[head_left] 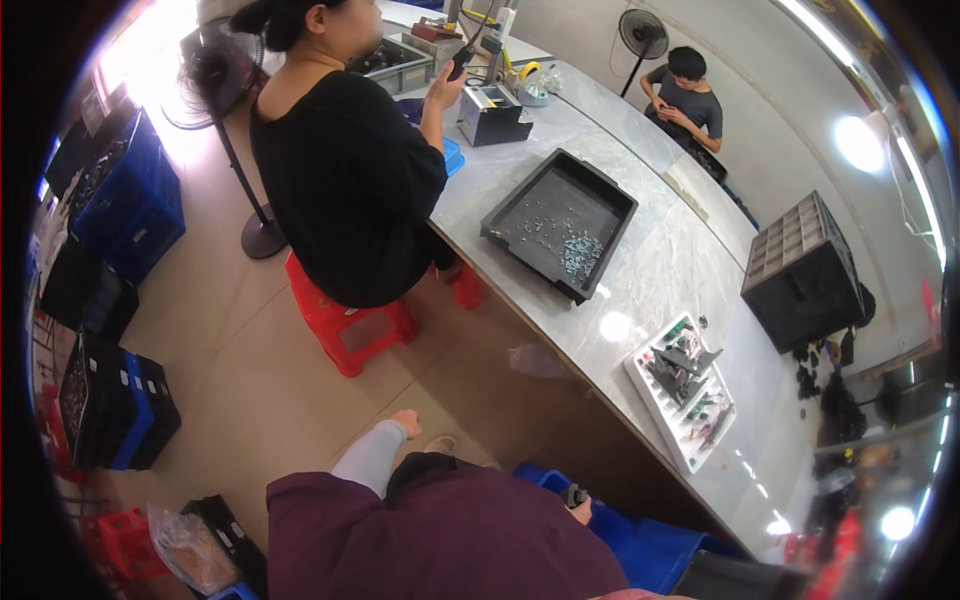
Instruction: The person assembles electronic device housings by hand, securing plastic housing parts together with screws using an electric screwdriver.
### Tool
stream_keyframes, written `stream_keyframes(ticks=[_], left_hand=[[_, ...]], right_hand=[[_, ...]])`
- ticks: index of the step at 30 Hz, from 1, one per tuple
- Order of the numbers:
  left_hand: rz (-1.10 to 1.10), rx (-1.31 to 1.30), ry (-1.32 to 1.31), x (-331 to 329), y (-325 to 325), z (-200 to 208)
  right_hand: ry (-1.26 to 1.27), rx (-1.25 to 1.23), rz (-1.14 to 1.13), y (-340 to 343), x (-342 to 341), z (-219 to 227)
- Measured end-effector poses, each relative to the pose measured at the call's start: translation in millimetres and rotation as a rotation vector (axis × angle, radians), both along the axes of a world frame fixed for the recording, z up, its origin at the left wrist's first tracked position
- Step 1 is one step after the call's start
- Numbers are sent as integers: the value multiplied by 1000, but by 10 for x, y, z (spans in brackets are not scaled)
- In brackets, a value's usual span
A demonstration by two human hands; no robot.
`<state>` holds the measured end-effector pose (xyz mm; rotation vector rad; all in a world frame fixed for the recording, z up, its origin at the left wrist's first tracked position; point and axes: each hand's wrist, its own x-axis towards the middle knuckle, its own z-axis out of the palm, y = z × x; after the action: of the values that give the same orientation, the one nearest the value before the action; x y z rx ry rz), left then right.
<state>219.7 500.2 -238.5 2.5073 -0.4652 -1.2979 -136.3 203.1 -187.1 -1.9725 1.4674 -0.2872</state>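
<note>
My left hand (408, 424), at the end of a light grey sleeve, hangs over the tiled floor with its fingers curled in. Nothing shows sticking out of it. My right hand (580, 511) is low beside the table's near edge, closed on a small dark grey block-like part (574, 495); its exact kind is too small to tell. Below and beside that hand is a blue bin (540, 474), partly hidden by my dark red top. On the table, to the right, stands a white foam tray (690, 455) with circuit boards, wires and dark plastic parts.
A black tray (530, 263) of small blue-grey pieces lies on the marble-patterned table (590, 335). One person (345, 190) sits on a red stool (345, 335) holding a dark tool; another (690, 100) sits beyond the table. Crates (150, 395) and a fan (263, 235) stand left.
</note>
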Motion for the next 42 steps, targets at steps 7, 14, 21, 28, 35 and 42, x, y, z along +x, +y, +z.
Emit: stream_keyframes(ticks=[7,14,21,28,35,42], left_hand=[[-18,14,-19,11,65,79],[-41,29,-35,10,82,68],[41,-2,-21,117,-35,258],[-48,40,-10,99,9,269],[-8,28,-39,15,94,168],[-12,13,0,17,58,156]], right_hand=[[196,122,-56,19,-177,-88],[58,112,-63,-69,-276,-319],[113,107,-20,-79,-150,-307],[93,113,-27,-30,-153,-321],[157,100,-48,-39,-293,-472],[135,135,-35,16,-228,-305]])
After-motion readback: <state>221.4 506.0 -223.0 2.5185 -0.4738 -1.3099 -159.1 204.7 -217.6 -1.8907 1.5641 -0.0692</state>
